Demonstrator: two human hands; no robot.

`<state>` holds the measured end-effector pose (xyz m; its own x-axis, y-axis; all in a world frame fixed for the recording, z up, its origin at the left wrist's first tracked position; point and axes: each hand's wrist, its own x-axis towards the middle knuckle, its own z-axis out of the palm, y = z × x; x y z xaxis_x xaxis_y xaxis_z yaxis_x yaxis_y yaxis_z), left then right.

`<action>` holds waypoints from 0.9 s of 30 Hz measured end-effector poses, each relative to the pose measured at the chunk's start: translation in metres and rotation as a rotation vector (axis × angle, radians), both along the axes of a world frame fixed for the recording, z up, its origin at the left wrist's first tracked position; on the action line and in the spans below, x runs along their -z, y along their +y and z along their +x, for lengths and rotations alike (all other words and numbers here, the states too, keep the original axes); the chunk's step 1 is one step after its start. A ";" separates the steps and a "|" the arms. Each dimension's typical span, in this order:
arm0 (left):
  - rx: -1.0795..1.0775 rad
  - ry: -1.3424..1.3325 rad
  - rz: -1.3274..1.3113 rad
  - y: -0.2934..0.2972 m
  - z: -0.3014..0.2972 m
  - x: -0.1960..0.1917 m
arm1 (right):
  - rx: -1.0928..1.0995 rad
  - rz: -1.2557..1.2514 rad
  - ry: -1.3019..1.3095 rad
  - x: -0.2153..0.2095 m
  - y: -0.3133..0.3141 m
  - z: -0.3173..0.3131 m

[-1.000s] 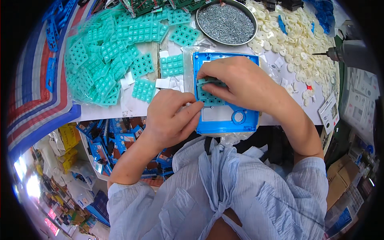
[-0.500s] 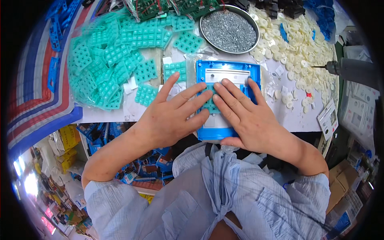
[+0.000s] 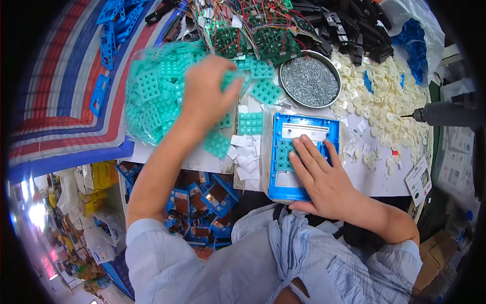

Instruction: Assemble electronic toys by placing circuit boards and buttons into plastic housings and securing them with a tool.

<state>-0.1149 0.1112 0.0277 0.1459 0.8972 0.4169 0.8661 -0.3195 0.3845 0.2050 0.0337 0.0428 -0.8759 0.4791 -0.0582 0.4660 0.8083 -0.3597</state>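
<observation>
A blue plastic casing [image 3: 288, 194] lies in front of me, its inside facing up, with a teal rubber keypad [image 3: 284, 155] set in its middle. My right hand [image 3: 326, 185] rests flat across the casing, fingers stretched out over the keypad's right part and the thumb at the near edge. Off to the left, my left hand [image 3: 207, 93] is over a heap of teal rubber keypads [image 3: 152, 99]. Motion smears its fingers, and a blurred teal patch shows between them and the thumb; whether it is held is unclear.
A round metal dish of small screws [image 3: 310, 81] stands beyond the casing. Cream plastic discs [image 3: 374, 101] spread at the right, near a power screwdriver [image 3: 445, 114]. Wired green circuit boards [image 3: 273, 45] and black parts [image 3: 354, 30] lie at the back. White paper pieces [image 3: 246, 159] sit left of the casing.
My left hand has left the casing and moved up and left to the keypad heap. My right hand stays on the casing. The whole view has shifted, showing more of the table's far side.
</observation>
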 end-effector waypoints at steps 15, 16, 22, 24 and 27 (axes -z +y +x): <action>-0.309 0.122 -0.220 0.057 -0.019 -0.029 | 0.111 0.048 0.303 -0.021 0.026 0.013; -0.255 0.033 -0.218 0.058 -0.021 -0.037 | 0.097 0.050 0.313 -0.023 0.028 0.011; -0.350 -0.802 -0.045 0.077 -0.046 -0.060 | 0.075 -0.033 0.451 -0.019 0.049 -0.005; -0.340 -0.820 0.038 0.073 -0.065 -0.060 | 0.137 -0.234 0.542 -0.019 0.064 -0.016; -0.077 -0.449 0.297 0.055 -0.019 -0.083 | 0.353 -0.851 0.916 -0.013 0.077 -0.055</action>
<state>-0.1343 0.1665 0.1109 -0.1661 0.7323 0.6605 0.6629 -0.4129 0.6245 0.1500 0.1111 0.0560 -0.5934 0.7996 0.0924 -0.0811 0.0548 -0.9952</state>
